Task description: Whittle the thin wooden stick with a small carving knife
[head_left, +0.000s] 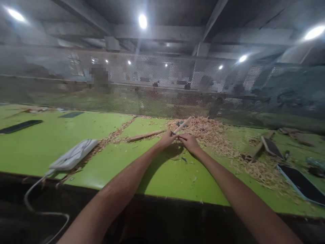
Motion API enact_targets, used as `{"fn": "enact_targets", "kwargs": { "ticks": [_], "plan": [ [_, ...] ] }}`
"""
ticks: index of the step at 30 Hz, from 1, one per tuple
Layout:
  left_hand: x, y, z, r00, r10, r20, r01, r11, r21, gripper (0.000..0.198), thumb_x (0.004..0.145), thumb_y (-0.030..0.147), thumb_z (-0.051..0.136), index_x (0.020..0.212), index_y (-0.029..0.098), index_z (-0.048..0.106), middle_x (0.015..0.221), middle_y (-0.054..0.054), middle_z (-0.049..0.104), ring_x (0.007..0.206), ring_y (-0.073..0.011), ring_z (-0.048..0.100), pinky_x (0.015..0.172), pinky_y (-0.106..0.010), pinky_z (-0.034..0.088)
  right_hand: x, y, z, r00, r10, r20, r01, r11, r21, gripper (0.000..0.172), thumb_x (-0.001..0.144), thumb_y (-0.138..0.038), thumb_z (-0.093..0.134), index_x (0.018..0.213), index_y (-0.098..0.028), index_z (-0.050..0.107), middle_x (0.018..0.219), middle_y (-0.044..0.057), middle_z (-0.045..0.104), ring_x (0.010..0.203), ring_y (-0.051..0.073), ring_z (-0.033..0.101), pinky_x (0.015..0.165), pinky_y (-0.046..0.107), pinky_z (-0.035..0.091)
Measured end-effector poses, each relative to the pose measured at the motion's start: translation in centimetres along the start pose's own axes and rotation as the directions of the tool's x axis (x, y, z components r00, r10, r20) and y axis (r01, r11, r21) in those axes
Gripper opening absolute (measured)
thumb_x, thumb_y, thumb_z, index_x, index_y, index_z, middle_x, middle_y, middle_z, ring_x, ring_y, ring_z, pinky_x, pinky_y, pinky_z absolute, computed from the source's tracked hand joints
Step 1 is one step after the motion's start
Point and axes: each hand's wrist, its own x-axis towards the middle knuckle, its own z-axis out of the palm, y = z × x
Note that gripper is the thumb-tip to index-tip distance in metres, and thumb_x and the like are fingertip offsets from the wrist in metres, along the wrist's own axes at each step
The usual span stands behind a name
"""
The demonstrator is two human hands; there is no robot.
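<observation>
My left hand (167, 139) and my right hand (190, 142) meet over the middle of the bright green table. A thin pale wooden stick (183, 125) slants away from them, its near end closed in the fingers of my left hand. A small dark piece shows by the left fingertips, too small to name. The fingers of my right hand are pressed together close to the stick's near end; what they grip is hidden. Left of the hands lies a longer wooden strip (147, 135). Behind the stick, wood shavings (210, 128) are heaped.
A white power strip (73, 156) with a cord lies at the left, near a dark flat slab (21, 126). At the right are a phone (303, 184) and a sanding-block-like piece (272, 148). A perforated metal screen (162, 98) stands along the table's back.
</observation>
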Motion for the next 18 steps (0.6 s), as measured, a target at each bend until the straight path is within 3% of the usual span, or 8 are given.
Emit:
{"fn": "enact_targets", "kwargs": {
  "ticks": [3,12,18],
  "plan": [
    [-0.3,0.3,0.0,0.997,-0.076,0.019,0.075,0.997,0.017,0.051,0.102,0.048,0.093,0.069,0.026,0.061,0.061,0.006,0.049,0.066,-0.0171,0.05,0.067,-0.031,0.036,-0.2,-0.7,-0.5,1.0,0.015,0.018,-0.014,0.998,-0.055,0.031,0.118,-0.019,0.085,0.135,-0.033,0.106,0.129,0.011,0.102,0.12,0.034,0.096,0.113,0.045,0.075],
    [-0.4,1.5,-0.2,0.992,-0.127,0.016,0.126,0.991,0.053,0.045,0.107,0.03,0.087,0.07,0.026,0.062,0.064,0.006,0.05,0.072,-0.0184,0.053,0.073,-0.031,0.041,-0.7,-3.6,-1.3,0.994,0.091,0.057,-0.082,0.987,-0.136,0.032,0.123,-0.02,0.078,0.138,-0.027,0.105,0.14,0.016,0.1,0.13,0.035,0.093,0.117,0.043,0.07],
    [0.1,0.8,-0.1,0.994,-0.113,0.008,0.112,0.99,0.083,0.042,0.105,0.041,0.09,0.074,0.025,0.066,0.07,0.003,0.059,0.075,-0.0209,0.06,0.077,-0.033,0.046,-0.9,-3.8,-1.2,0.991,0.107,0.077,-0.092,0.979,-0.182,0.039,0.126,-0.021,0.07,0.146,-0.027,0.103,0.145,0.017,0.099,0.133,0.035,0.091,0.119,0.043,0.067]
  ]
}}
